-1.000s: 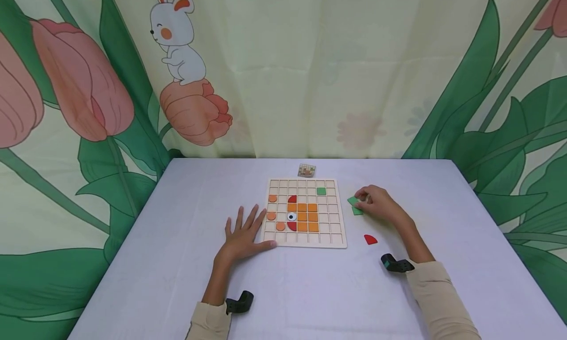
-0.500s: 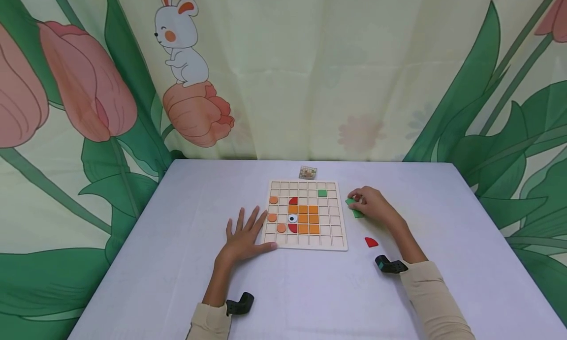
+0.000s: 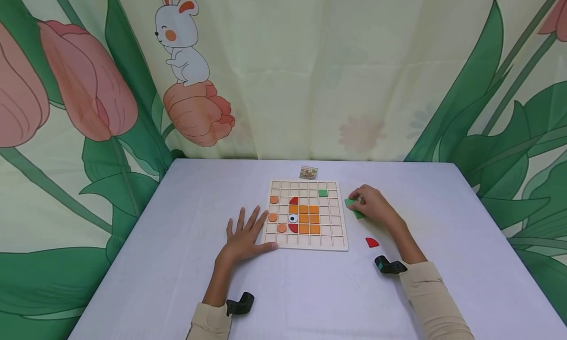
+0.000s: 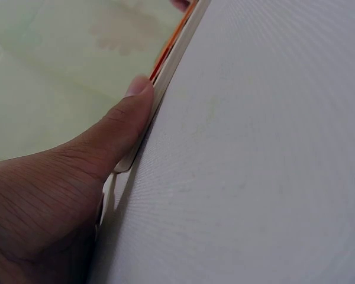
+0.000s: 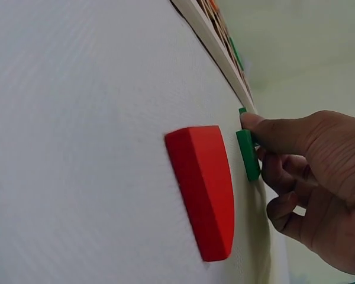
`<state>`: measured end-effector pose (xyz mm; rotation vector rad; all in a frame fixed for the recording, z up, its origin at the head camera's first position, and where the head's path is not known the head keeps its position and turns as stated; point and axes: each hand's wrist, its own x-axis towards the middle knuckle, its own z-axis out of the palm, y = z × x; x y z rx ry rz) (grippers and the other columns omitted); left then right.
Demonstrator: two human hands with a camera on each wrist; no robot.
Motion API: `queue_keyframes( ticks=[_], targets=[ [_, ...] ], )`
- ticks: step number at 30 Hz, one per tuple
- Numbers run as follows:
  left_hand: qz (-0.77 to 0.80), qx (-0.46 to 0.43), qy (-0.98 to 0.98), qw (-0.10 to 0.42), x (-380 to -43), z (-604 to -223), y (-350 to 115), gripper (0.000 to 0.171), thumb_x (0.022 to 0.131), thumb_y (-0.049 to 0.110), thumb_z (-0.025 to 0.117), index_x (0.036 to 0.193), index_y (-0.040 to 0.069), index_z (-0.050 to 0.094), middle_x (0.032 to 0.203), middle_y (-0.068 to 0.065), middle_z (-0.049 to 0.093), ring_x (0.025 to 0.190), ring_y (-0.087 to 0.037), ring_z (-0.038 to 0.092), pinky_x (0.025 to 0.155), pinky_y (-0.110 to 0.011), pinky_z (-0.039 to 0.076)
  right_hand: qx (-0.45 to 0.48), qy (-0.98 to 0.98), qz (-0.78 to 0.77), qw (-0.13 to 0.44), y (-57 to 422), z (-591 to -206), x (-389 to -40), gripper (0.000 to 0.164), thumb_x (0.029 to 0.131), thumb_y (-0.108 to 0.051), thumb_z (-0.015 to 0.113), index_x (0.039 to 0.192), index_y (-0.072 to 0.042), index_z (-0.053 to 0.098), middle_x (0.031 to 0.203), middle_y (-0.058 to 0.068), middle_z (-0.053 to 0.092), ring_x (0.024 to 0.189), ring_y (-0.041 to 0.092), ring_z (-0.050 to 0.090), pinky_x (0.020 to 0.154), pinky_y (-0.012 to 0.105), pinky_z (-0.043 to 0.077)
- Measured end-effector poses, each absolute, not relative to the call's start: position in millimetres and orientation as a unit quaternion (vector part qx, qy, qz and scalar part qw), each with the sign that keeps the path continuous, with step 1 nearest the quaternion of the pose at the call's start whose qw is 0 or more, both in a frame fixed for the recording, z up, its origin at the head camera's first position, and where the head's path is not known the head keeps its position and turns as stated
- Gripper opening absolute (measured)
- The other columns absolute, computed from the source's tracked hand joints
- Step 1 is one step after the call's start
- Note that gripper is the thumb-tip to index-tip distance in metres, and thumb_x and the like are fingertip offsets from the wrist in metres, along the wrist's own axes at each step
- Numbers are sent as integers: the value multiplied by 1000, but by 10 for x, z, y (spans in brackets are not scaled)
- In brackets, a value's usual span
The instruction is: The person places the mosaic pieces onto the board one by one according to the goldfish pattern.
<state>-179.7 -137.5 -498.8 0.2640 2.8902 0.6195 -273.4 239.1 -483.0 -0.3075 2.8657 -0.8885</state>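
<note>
A wooden grid board (image 3: 330, 235) lies on the table. Orange square tiles (image 3: 303, 219), two red quarter-round tiles, peach discs (image 3: 282, 228), an eye tile (image 3: 293, 219) and a green square tile (image 3: 323, 193) sit in its cells. My left hand (image 3: 241, 241) lies with fingers spread at the board's left side, its thumb on the front-left corner. Right of the board, my right hand (image 3: 372, 203) pinches a green tile (image 3: 349, 202) between thumb and fingers, which partly hide it. Another green tile (image 5: 248, 155) lies on the cloth beside it.
A loose red quarter-round tile (image 3: 372, 242) lies right of the board, nearer me than the right hand. Behind the board is a small patterned packet or card (image 3: 308, 172). A printed curtain (image 3: 283, 74) hangs behind the table.
My right hand has shifted slightly left towards the board, and the pinched green tile has moved with it. The left hand keeps its place on the board's corner.
</note>
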Motion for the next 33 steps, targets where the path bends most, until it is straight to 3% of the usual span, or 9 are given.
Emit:
queue_keyframes(
  ticks=[9, 21, 33],
  targets=[
    [216, 89, 969, 85, -1805, -4984, -1377, 98, 77, 65, 67, 156, 27, 24, 166, -4, 10, 151, -40, -8, 113, -70, -4, -110, 953, -277, 61, 2384, -4802, -2719, 27, 90, -21, 71, 111, -3, 67, 102, 11, 60, 80, 20, 51, 65, 26, 45],
    [210, 88, 970, 89, -1806, -4995, -1379, 98, 77, 67, 66, 156, 28, 23, 166, -4, 10, 151, -40, -8, 113, -70, -5, -126, 960, -246, 49, 2384, -4830, -2700, 30, 89, -22, 72, 111, -2, 67, 107, 13, 61, 86, 21, 54, 70, 27, 49],
    [210, 88, 969, 93, -1816, -5013, -1395, 99, 77, 68, 66, 156, 29, 23, 166, -3, 9, 151, -39, -9, 113, -69, -5, -126, 955, -265, 46, 2269, -4786, -2718, 29, 89, -25, 72, 109, -5, 67, 107, 10, 60, 82, 20, 52, 63, 25, 46]
  ],
)
